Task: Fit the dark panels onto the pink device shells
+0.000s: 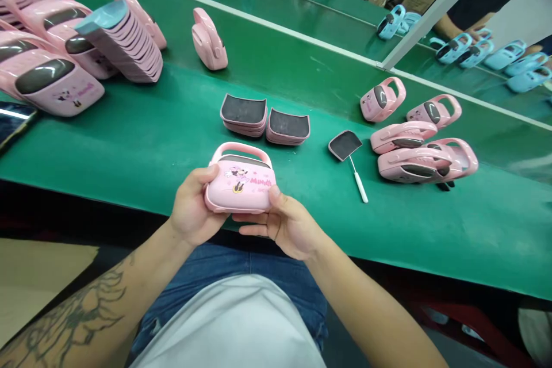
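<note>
Both my hands hold a pink plastic case with a loop handle [241, 184], its printed cartoon face turned up towards me. My left hand [194, 207] grips its left end, thumb on the front. On the right end rests the thumb of my right hand [288, 221], with the fingers beneath the lower edge. Just beyond the case stand two stacks of curved pink panels with dark faces, a left stack [244, 115] and a right stack [288, 126]. A single dark-faced panel [345, 145] lies to the right, touching a white-handled screwdriver [360, 187].
Several pink cases [425, 149] stand at the right, and more [56, 77] are heaped at the left beside a tall panel stack [123, 40]. One case [209, 40] stands farther back. A phone-like dark slab [15, 123] lies far left. Blue cases [466, 49] and people are beyond the divider.
</note>
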The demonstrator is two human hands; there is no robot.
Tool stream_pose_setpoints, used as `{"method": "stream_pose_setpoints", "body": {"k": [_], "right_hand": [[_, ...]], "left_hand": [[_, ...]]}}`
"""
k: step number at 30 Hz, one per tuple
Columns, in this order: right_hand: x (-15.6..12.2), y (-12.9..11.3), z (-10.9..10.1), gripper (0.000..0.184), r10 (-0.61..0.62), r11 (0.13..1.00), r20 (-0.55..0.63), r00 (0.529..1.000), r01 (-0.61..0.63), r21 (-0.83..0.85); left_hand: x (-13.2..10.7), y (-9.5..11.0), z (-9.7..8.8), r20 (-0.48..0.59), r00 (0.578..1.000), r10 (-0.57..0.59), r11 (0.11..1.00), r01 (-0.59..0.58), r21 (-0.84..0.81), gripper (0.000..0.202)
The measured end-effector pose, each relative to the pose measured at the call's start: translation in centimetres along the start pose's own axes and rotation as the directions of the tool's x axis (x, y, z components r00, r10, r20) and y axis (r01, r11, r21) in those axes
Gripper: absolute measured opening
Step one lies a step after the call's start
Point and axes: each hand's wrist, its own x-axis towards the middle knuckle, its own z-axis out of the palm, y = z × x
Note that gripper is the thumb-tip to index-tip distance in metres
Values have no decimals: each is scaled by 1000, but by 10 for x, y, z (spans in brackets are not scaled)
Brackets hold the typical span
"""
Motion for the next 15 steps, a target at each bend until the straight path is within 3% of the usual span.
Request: {"method": "stream_pose_setpoints", "body": {"k": [5,9,13,15], "right_hand": [[15,16,-1,58,-115,993,-88,989,118,24],[14,8,3,54,-207,964,-34,978,198,-179],[1,-7,7,63,-438,748,26,899,380,-544],[-4,-3,5,74,-496,623,14,868,368,-690]], "left_hand": [[2,-7,-6,-2,995,99,993,-99,-59,48],[3,-2,-25,84,991,104,995,-102,-22,45],[2,5,-34,162,977,140,985,-154,79,46],[3,2,-28,39,980,196,974,-199,110,54]]}}
